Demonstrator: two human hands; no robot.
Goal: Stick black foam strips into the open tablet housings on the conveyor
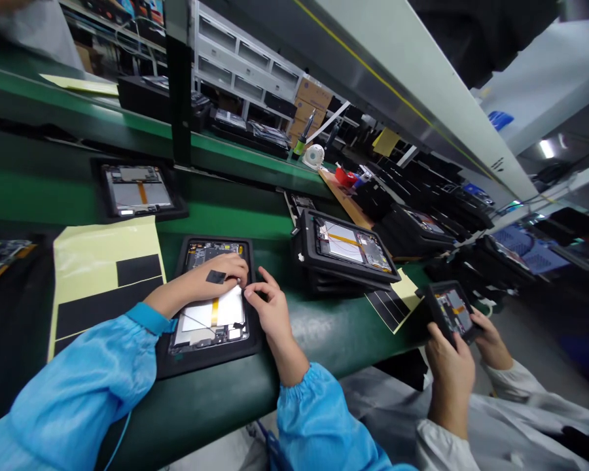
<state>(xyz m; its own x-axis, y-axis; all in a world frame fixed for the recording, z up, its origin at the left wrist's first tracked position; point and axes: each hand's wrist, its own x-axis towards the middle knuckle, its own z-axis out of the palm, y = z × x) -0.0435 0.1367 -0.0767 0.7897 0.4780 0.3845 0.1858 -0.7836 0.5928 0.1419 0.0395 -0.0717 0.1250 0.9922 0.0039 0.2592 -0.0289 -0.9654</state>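
Observation:
An opened tablet [232,307] with bare circuit boards, a silver battery and an orange ribbon lies in a black frame on the green bench. My left hand [220,275] rests over its middle, fingers curled down, with a small black square stuck on the back of the hand. At the tablet's right edge, my right hand [271,304] has thumb and index finger pinched together close to my left fingertips. What either hand grips is too small to make out. Left of the tablet lies a yellow sheet [93,252] with black adhesive pieces.
Another opened tablet [137,190] lies at the back left. A stack of framed tablets [348,245] stands to the right, beside a smaller yellow sheet [407,288]. At far right, a co-worker's hands hold a tablet [454,311]. A small white fan [314,156] stands behind.

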